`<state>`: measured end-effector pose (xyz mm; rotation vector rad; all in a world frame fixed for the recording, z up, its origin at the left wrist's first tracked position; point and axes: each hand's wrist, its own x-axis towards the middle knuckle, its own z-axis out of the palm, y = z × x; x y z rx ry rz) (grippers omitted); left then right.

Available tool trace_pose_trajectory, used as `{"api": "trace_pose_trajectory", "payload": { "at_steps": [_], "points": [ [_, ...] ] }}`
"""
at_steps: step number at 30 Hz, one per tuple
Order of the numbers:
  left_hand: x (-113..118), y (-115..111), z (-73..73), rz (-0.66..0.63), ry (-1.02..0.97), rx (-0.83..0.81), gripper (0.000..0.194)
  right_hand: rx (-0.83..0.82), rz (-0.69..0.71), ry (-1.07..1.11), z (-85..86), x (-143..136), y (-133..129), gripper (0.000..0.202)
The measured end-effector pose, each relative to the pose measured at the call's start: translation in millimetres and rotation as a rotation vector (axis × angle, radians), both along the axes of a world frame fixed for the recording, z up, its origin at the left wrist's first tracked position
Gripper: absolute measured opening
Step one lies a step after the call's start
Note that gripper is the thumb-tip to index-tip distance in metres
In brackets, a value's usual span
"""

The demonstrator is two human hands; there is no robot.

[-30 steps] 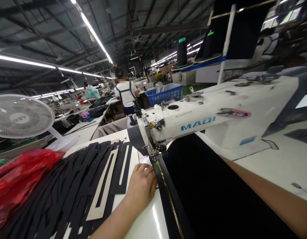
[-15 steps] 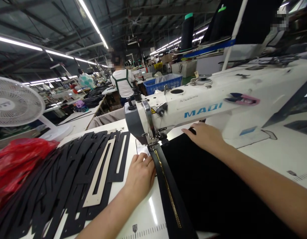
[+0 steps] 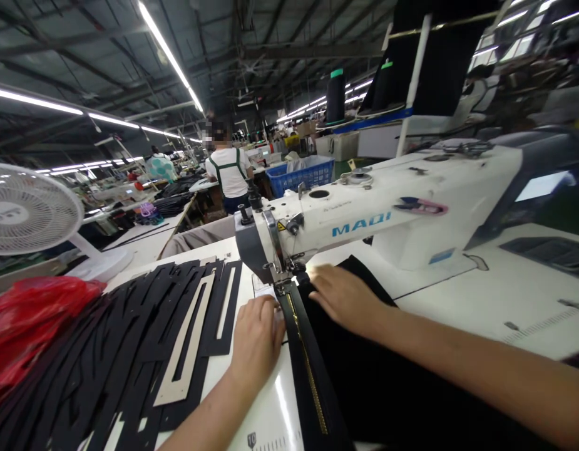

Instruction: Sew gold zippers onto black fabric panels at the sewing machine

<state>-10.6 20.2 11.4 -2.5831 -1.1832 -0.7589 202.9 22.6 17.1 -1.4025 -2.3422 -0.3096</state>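
A black fabric panel (image 3: 364, 376) with a gold-toothed zipper (image 3: 307, 366) along its left side lies under the presser foot (image 3: 282, 285) of a white sewing machine (image 3: 364, 216). My left hand (image 3: 257, 332) is at the zipper strip's left edge, just in front of the foot, its fingers curled down and closed on that edge; the fingertips are partly hidden. To the right of the foot, my right hand (image 3: 345, 297) presses on the panel with bent fingers closed on the cloth, which rises in a fold behind the hand.
Left of the machine lies a pile of black slotted pieces (image 3: 115, 338) with a beige slotted piece (image 3: 188, 341) on top. A red plastic bag (image 3: 35, 326) and a white fan (image 3: 30, 210) stand beyond. Thread snips (image 3: 420, 206) rest on the machine arm. A co-worker (image 3: 228, 169) is ahead.
My right hand has moved left and nearer the presser foot, and the cloth behind it now rises in a fold. My left hand stays by the zipper strip. The view has shifted slightly.
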Motion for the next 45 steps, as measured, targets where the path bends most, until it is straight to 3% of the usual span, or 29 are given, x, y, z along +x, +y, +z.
{"api": "trace_pose_trajectory", "payload": {
  "at_steps": [3,7,12,26,35,41,45],
  "points": [
    [-5,6,-11.3,-0.078,-0.038,0.082,0.03,-0.032,0.215,0.148,-15.0,-29,-14,0.033],
    [-8,16,-19.3,-0.252,-0.009,0.092,0.033,-0.083,0.214,0.131,-27.0,-39,-16,0.037],
    [-9,21,-13.4,-0.311,0.057,0.072,0.03,-0.062,0.179,0.066,-23.7,-37,-15,0.037],
    [-5,18,-12.1,-0.275,0.069,0.112,0.029,-0.089,0.182,0.038,-20.7,-34,-15,0.038],
    [1,16,-9.6,-0.203,0.064,-0.035,0.021,-0.032,0.285,0.092,-31.6,-29,1,0.035],
    [1,15,-9.9,-0.162,0.033,-0.159,0.023,-0.127,0.354,0.185,-18.2,-26,-4,0.031],
    [-2,11,-8.8,-0.161,-0.033,-0.216,0.028,-0.158,0.22,0.242,-8.9,-38,-18,0.027]
  ]
}}
